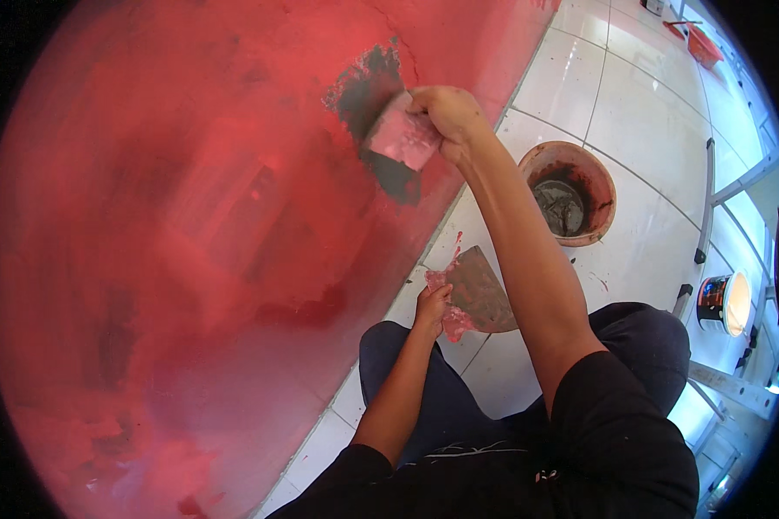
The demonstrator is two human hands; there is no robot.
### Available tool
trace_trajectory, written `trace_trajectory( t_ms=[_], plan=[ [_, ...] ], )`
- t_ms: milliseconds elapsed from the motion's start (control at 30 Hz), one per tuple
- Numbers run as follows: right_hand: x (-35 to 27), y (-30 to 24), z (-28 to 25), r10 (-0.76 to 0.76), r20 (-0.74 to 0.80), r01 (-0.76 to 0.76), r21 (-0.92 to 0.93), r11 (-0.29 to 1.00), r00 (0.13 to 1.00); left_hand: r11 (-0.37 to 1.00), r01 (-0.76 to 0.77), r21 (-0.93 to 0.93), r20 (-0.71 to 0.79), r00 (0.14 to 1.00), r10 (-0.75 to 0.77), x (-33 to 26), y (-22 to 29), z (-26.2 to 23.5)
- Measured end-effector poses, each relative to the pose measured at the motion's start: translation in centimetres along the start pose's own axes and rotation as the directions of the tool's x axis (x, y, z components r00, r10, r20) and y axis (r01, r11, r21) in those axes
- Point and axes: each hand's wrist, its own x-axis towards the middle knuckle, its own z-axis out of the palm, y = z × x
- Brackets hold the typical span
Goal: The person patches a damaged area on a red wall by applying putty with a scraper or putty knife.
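My right hand is raised to the red wall, its fingers closed on a wide, flat putty knife smeared with pink. The blade lies against a dark grey patch of filler, whose upper part has a ragged edge. Lower down, in front of my knees, my left hand grips a second broad putty knife, red-stained near the fingers and coated with grey-brown paste. The handles of both tools are mostly hidden.
A round bucket with grey paste inside stands on the white tiles, right of my forearm. Farther right are a paint bucket and a metal ladder. An orange-red container sits at the far right.
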Motion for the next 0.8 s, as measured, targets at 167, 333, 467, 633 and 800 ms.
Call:
trace_trajectory(
  t_ms=[167,333,467,633,800],
  plan=[
    [-0.8,-1.8,0.9,-0.071,0.038,0.070,0.046,0.996,0.997,0.997,0.025,-0.068,-0.004,1.000,-0.025,0.0,-1.3,-0.1],
    [-1.7,-0.8,-3.4,-0.100,0.020,0.096,0.149,0.984,0.995,0.999,0.014,-0.052,0.009,1.000,-0.014,-0.1,-0.7,0.6],
    [-0.2,2.9,-11.0,-0.125,-0.109,0.081,-0.341,0.937,0.986,0.998,0.010,-0.056,0.053,0.999,-0.007,0.4,-0.5,0.9],
    [-1.3,11.1,-18.1,0.096,-0.119,-0.139,-0.448,0.883,0.988,0.998,0.047,-0.049,0.026,0.999,-0.046,0.7,-0.6,1.8],
    [-0.4,13.6,-19.7,0.282,-0.104,-0.297,-0.469,0.832,0.954,0.993,0.072,-0.090,0.033,0.997,-0.069,0.3,-0.2,2.6]
  ],
)
